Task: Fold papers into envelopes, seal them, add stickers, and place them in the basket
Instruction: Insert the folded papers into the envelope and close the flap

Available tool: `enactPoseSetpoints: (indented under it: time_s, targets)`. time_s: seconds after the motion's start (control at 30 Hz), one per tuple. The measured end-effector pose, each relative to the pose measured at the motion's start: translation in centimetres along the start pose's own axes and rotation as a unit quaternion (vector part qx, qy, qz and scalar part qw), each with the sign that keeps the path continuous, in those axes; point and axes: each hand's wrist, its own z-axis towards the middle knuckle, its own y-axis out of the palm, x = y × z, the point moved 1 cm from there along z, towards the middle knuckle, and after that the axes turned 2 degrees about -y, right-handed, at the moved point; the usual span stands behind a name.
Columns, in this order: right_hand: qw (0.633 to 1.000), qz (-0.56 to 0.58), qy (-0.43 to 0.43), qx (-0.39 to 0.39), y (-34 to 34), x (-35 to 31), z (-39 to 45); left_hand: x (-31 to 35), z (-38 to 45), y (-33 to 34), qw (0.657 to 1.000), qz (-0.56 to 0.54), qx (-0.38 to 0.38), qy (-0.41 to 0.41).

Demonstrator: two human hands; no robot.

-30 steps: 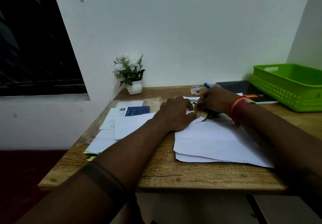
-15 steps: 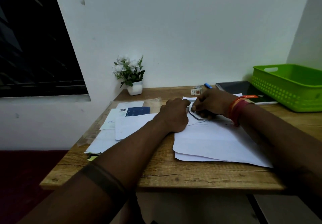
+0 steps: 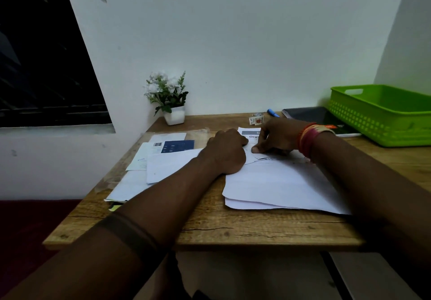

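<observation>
My left hand (image 3: 227, 151) is curled into a fist, knuckles down on the top edge of a stack of white papers (image 3: 279, 183) in the middle of the wooden table (image 3: 210, 227). Just to its right, my right hand (image 3: 276, 137) has its fingers curled and its thumb pressed flat on a folded paper edge. A printed sheet (image 3: 247, 132) shows between the two hands. A small strip of stickers (image 3: 256, 120) lies behind my right hand. The green basket (image 3: 384, 117) stands at the far right and looks empty.
A pile of envelopes and papers (image 3: 168, 162) with a dark blue card (image 3: 177, 146) lies to the left. A potted white flower (image 3: 169, 100) stands at the wall. A blue pen (image 3: 272, 112) and a dark notebook (image 3: 307, 116) lie near the basket.
A yellowish piece held at my right fingertips one second ago is no longer visible. My right thumb has come down flat on the paper, and my left hand has closed into a tighter fist.
</observation>
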Motion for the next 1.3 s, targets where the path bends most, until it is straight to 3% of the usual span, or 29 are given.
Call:
enactPoseSetpoints:
  time_s: [0.17,0.4,1.03,1.3]
  targets:
    - [0.997,0.014,0.017,-0.071,-0.6,0.6,-0.5,0.2,-0.1,-0.4,0.999,-0.032,0.011,-0.018]
    - [0.991,0.076,0.023,-0.11,-0.9,0.9,-0.8,0.5,0.8,-0.4,0.998,-0.038,0.048,-0.028]
    - [0.983,0.131,0.037,-0.123,-0.7,1.2,-0.8,0.6,3.3,0.5,0.981,-0.093,0.123,-0.117]
    - [0.981,0.183,0.034,-0.062,-0.4,0.3,-2.5,1.5,1.0,-1.6,0.947,-0.181,0.256,-0.07]
